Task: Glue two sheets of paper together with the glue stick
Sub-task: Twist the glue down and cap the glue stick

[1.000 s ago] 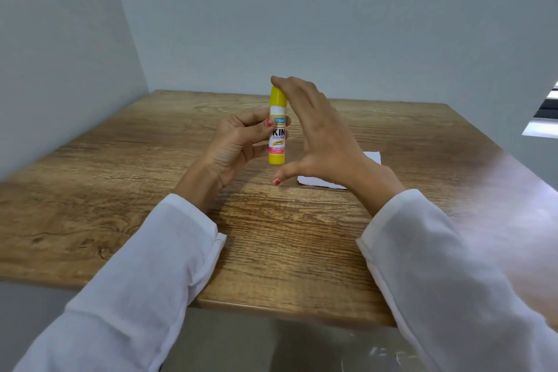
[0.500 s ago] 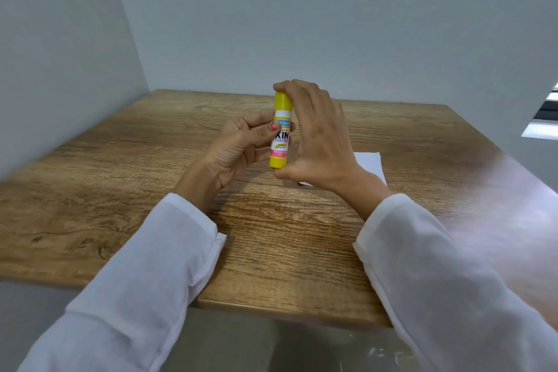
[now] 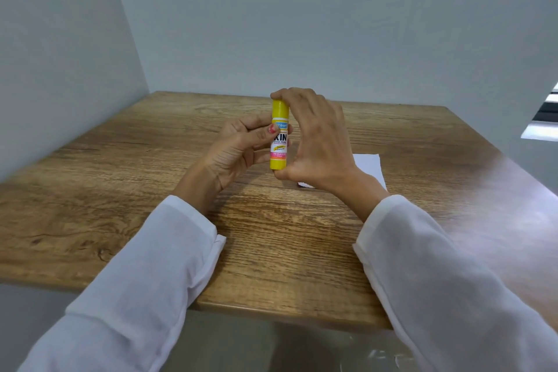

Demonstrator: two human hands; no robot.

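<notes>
Wooden table (image 3: 271, 251), broad and warm-grained, set into a corner of pale walls (image 3: 332, 24). White sleeves (image 3: 145, 290) reaching in from the near edge on both sides.

Paper (image 3: 369, 164), white, flat on the table beyond and to the right of the right wrist, mostly hidden behind that hand; whether one sheet or two stacked, impossible to tell from here.

Right hand (image 3: 320, 145), arched over the glue stick (image 3: 279, 142): fingertips curled onto the yellow cap at the top, thumb pressed beneath the yellow base, the stick pinched end to end. Left hand (image 3: 241, 151), closed round the stick's middle from the left side, thumb across the label, fingers wrapped behind.

Glue stick held upright in the air above the table's centre, clear of the wood, long axis close to vertical, cap up, base down. Cap still seated on the tube.

Key relation for the next move: cap end directly under the right fingertips, tube body locked in the left grip, so a pull or twist along the vertical axis would separate the two. Paper lying nearer the right hand, down and slightly to its far side; probably the same hand, once free of the cap, best placed to steady it. No glue yet on any sheet, judging by the cap.
</notes>
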